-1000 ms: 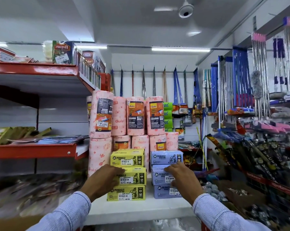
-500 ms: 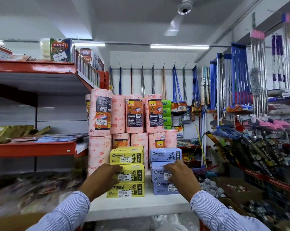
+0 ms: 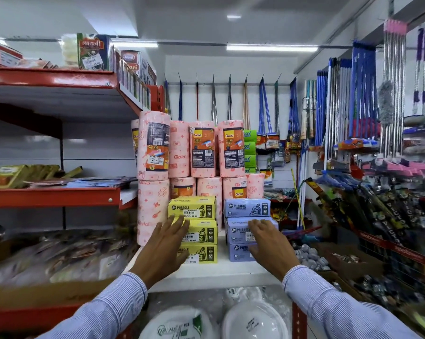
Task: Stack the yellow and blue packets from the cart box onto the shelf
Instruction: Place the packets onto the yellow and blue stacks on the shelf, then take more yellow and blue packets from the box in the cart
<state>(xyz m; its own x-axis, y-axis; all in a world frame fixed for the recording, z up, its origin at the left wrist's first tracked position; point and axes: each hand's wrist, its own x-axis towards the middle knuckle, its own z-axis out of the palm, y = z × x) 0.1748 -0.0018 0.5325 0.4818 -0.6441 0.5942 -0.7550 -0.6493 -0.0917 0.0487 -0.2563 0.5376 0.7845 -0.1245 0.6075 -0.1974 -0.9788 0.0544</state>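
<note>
Three yellow packets (image 3: 193,208) stand stacked on the white shelf (image 3: 214,275), and three blue packets (image 3: 247,207) stand stacked just to their right. My left hand (image 3: 167,245) is spread flat, fingers apart, in front of the yellow stack's left side, covering part of the two lower packets. My right hand (image 3: 267,243) is spread the same way over the front of the two lower blue packets. Neither hand grips a packet. The cart box is out of view.
Pink Gala kitchen towel rolls (image 3: 204,149) stand stacked behind and left of the packets. Red shelves (image 3: 52,194) with goods run along the left. Mops and brooms (image 3: 363,99) hang on the right. Packed white plates (image 3: 253,319) lie below the shelf.
Both hands have opened and lifted slightly against the fronts of the stacks, fingers now spread. The camera has come a little closer to the shelf. The packets have not moved.
</note>
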